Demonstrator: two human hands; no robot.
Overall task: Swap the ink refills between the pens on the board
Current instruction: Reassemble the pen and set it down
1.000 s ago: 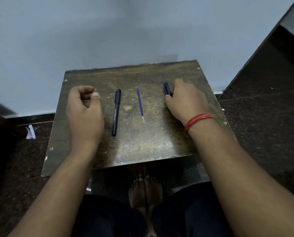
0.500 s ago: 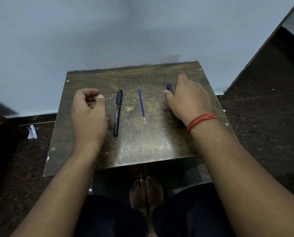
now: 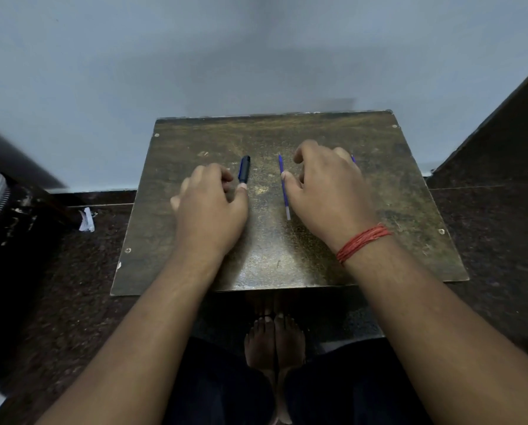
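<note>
Now that your left hand (image 3: 209, 207) has slid onto the dark pen (image 3: 244, 169), fingers curling round it, your right hand (image 3: 327, 191) arches loosely open beside the loose refill (image 3: 284, 187) at frame centre: pickup looks imminent.

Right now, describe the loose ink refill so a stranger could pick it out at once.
Find the dark, worn board on the floor against the pale wall. Between the left hand and right hand lies the ink refill, beside the right thumb. Unlike the thick dark pen left of it, it is a bare, thin blue tube with a pale tip.
</note>
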